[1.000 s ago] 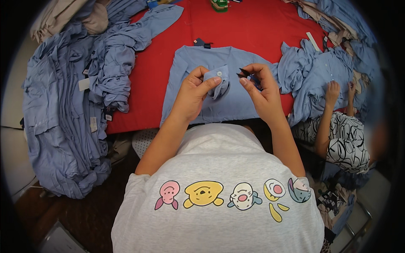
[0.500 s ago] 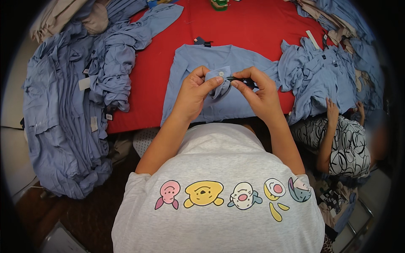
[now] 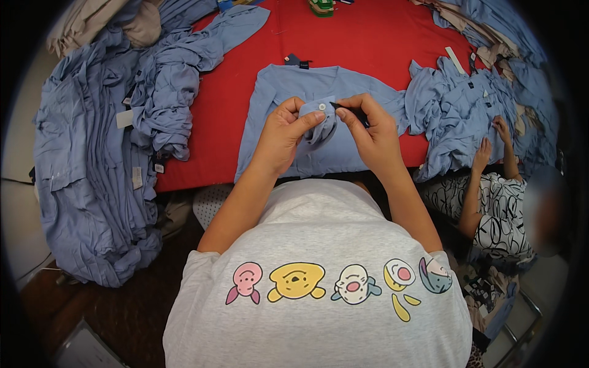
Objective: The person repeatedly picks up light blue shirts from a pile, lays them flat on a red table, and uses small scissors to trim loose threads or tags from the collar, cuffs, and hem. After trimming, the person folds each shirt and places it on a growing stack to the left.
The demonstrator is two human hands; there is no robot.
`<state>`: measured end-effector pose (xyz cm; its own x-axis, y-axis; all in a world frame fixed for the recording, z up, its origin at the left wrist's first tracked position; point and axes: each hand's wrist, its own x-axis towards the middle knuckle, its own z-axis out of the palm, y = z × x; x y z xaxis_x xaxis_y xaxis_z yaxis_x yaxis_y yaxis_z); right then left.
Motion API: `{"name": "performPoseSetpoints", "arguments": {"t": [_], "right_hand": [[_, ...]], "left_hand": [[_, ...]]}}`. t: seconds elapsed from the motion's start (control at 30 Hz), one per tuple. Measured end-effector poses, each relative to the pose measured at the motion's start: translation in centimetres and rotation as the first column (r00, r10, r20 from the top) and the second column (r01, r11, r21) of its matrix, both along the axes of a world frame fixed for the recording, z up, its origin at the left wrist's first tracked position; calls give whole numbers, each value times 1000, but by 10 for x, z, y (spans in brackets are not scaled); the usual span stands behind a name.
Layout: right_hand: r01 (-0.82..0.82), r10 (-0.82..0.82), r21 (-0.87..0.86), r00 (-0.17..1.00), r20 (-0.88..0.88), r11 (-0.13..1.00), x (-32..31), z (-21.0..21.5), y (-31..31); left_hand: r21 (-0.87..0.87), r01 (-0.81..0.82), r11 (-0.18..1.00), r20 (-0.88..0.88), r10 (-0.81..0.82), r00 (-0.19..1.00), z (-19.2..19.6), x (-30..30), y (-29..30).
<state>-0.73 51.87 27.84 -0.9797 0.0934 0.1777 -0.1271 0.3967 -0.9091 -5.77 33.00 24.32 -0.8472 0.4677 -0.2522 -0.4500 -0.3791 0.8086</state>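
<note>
A light blue shirt (image 3: pixel 273 86) lies spread on the red table in front of me. My left hand (image 3: pixel 283 135) pinches the end of its sleeve, the cuff (image 3: pixel 310 110), between thumb and fingers, raised above the rest of the garment. A pale round button (image 3: pixel 322 107) shows on the cuff, just past my left thumb. My right hand (image 3: pixel 377 132) is closed around small black thread snips (image 3: pixel 363 116), mostly covered by the fingers. Their dark tip sits at the cuff's edge, right of the button; whether it touches cannot be told.
Blue shirts with tags are heaped at the left (image 3: pixel 92 165), beside beige cloth (image 3: pixel 141 27). Another blue garment pile (image 3: pixel 448 116) lies at the right, where a co-worker's hands (image 3: pixel 483 156) rest on it. A green object (image 3: pixel 321 7) stands at the red tabletop's (image 3: pixel 362 43) far edge.
My right fingers have shifted slightly, bringing the snips' tip a little higher by the cuff edge. My left hand holds still. The co-worker's hands have moved further onto the right pile.
</note>
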Motion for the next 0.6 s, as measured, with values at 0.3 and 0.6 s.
{"name": "performPoseSetpoints", "arguments": {"t": [0.3,0.6], "right_hand": [[-46,63,200,995,-77,979,3,15,0],[-42,59,177,994,-92,983,2,7,-10]], "left_hand": [[-51,31,998,-80,-35,996,4,2,-4],[-103,-19,995,-214,-4,977,6,3,-4]]}}
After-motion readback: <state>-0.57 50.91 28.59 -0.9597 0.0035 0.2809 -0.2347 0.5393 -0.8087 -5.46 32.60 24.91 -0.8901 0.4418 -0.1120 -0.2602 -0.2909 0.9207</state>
